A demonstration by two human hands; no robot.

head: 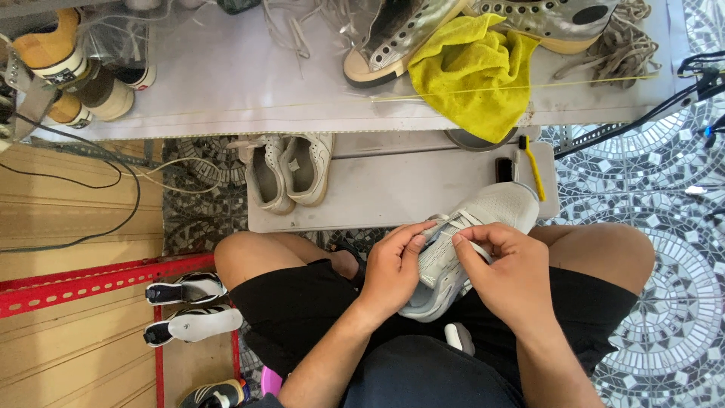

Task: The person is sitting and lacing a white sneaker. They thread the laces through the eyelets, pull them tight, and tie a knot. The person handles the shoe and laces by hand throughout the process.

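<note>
Working the laces, we have a light grey sneaker (468,242) lying across our lap, toe pointing away toward the low grey bench (377,189), heel down between our thighs. Our left hand (393,268) is curled over the near side of the shoe, thumb and forefinger pinched shut on a lace (445,221) up by the eyelets, while our right hand (513,276) is closed too, fingers folded around the lace end and pressing on the tongue (438,261). Both grips are tight, nothing slack in either. As for how far along we are, we judge it early to middle: a strand or two crosses near the toe end of the eyelet row, yet the tongue lower down shows bare and flat, so most of the lacing looks not yet done. Whether the lace is going in or coming out, we cannot tell from this view. Beyond the shoe, a pair of white sneakers (287,170) sits side by side on the bench, and we cannot make out any laces on them. Up on the grey table (226,83) a yellow cloth (472,72) drapes over the edge, touching a silver high-top (393,38), with loose beige laces (615,45) heaped near a second silver shoe (551,19). A small yellow-handled brush (531,162) lies just beside our sneaker's toe. Off to our left, striped shoes (185,306) wait by a red metal rack (91,283).
</note>
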